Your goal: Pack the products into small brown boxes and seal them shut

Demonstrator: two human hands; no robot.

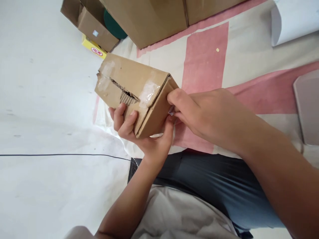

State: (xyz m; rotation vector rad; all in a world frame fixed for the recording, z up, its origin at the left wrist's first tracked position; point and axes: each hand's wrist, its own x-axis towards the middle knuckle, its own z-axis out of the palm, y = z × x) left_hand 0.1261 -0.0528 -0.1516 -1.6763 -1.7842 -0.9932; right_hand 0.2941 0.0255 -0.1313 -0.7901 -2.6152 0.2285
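Now, both hands on a box

Head view: the box [134, 76] is tilted just left of the middle of the frame, with a ragged slit and strips of tape on its upper face. The left hand [147, 136] grasps it from below, fingers curled over the near edge and thumb at its right end. The right hand [196, 109] is closed at that end, thumb and fingers pinching a small shiny scrap [171, 110]. A pink-and-white cloth [204, 63] spreads behind them. Bigger boxes [154, 20] sit along the top, and paper [296, 21] lies at upper right.
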